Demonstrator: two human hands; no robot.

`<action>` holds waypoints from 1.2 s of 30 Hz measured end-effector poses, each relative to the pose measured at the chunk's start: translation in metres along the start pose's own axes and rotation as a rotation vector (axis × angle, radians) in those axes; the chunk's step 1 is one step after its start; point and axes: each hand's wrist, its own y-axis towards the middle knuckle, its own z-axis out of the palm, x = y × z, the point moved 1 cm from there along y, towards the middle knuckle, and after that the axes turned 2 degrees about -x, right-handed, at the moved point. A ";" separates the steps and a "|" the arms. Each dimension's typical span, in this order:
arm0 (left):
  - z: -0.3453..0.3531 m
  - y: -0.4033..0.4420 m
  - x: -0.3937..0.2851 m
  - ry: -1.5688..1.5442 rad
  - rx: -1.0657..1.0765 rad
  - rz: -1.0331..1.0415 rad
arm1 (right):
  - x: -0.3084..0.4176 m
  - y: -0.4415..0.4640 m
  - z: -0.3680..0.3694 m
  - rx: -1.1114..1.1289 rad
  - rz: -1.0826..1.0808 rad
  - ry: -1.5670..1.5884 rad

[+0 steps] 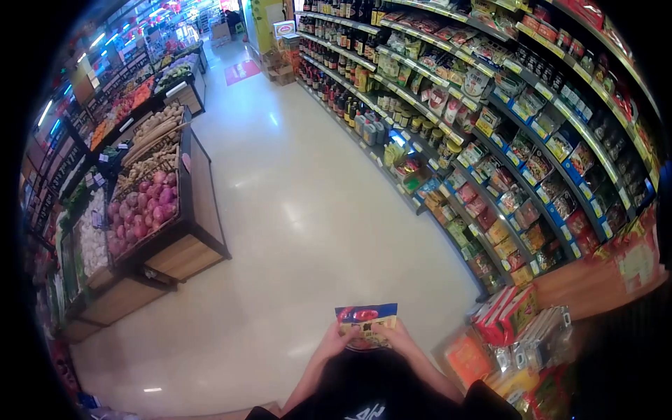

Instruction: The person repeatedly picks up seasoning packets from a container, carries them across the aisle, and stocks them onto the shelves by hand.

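a broad strip of pale floor point(301, 245) runs from near to far, edged on the left by the produce stand point(185, 259) and on the right by long shelves point(483, 68). stacked packs point(516, 315) crowd the near right. in the near part, the left hand point(339, 339) and right hand point(397, 336) grip opposite sides of a blue-topped packet point(366, 313), thumbs on its face, forearms slanting inward.

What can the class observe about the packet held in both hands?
The packet looks like thin plastic, with a blue top band bearing red shapes and a yellowish, dark-marked face below; its print is unreadable. The left hand and right hand hold its sides, covering part of it, in front of the dark clothing.
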 end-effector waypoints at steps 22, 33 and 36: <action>-0.002 0.145 -0.096 0.002 0.027 0.045 | 0.080 0.102 -0.007 -0.245 -0.290 -0.130; -0.010 0.230 -0.130 0.182 0.126 0.098 | 0.134 0.169 -0.015 -0.390 -0.362 -0.251; -0.014 0.258 -0.137 0.229 0.092 0.066 | 0.138 0.200 -0.024 -0.336 -0.414 -0.191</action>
